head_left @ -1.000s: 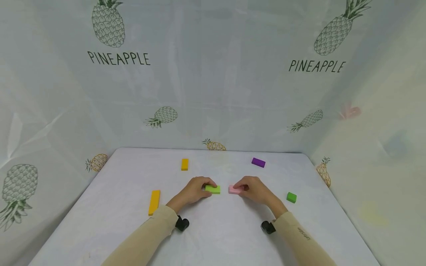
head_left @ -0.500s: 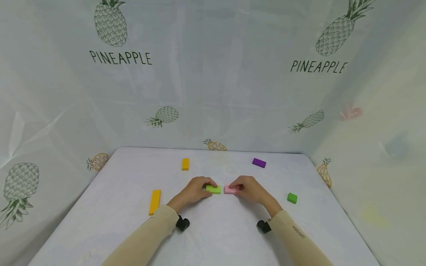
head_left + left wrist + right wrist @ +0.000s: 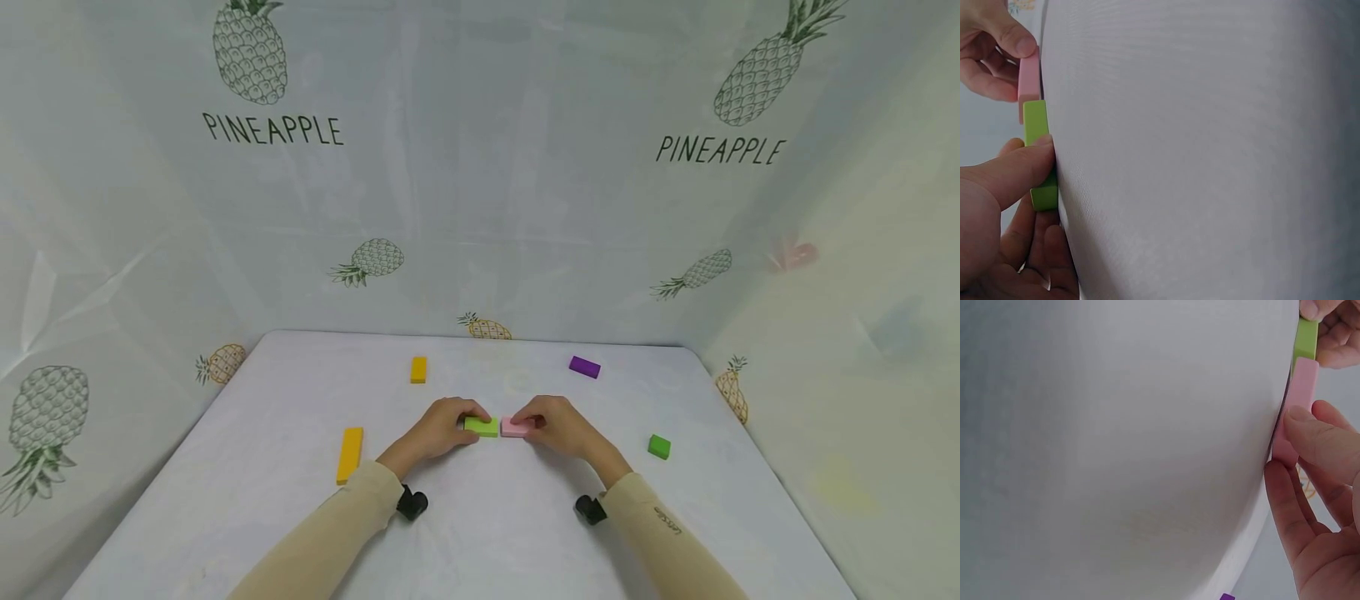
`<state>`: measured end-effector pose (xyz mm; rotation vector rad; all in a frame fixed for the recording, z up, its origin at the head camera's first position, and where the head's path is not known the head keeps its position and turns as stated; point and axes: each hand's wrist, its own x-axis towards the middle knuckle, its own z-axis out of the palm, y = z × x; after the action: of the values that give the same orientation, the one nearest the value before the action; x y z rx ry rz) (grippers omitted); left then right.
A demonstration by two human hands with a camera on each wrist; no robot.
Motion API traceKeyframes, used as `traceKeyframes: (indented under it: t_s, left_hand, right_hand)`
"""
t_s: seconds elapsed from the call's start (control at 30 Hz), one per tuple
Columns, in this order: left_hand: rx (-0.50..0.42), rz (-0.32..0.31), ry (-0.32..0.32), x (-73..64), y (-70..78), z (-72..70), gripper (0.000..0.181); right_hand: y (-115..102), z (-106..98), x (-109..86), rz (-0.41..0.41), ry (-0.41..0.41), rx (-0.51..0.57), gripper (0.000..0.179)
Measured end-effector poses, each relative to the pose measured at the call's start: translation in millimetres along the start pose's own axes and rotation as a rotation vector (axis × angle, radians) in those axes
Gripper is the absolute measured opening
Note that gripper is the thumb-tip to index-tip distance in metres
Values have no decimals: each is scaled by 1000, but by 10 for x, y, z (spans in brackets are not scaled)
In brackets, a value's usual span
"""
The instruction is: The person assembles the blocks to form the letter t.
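Near the middle of the white-covered table, my left hand [image 3: 441,427] pinches a lime-green block [image 3: 484,428] between thumb and fingers. My right hand [image 3: 558,425] pinches a pink block [image 3: 514,427] just to the right of it. The two blocks lie end to end in line, with a very narrow gap showing between them in the head view. In the left wrist view the green block [image 3: 1036,119] has the thumb across its side, and the pink block [image 3: 1029,78] is beyond its far end. From the right wrist, the pink block [image 3: 1302,387] overlaps the green one's end.
A long orange block [image 3: 349,456] lies left of the left forearm, and a shorter orange block [image 3: 418,370] sits farther back. At the back right is a purple block [image 3: 584,367]. A green block [image 3: 659,447] rests right of the right hand. Pineapple-print curtains surround the table [image 3: 480,533].
My right hand has slid the pink block leftward, and the gap to the lime-green block has narrowed to a sliver. The left hand and its block have stayed in place.
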<state>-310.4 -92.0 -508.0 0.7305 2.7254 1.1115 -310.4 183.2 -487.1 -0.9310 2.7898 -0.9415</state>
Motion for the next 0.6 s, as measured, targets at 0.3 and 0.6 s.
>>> traceKeyframes:
  t_s: [0.3,0.6]
  left_hand:
    - [-9,9,-1,-3,7,-10,26]
    - [-13,16,3,-2,-9,-5,26]
  right_hand:
    - [-31,8,8,-22,-4,-1,27]
    - [-48,15,26,-24,-1,-15,26]
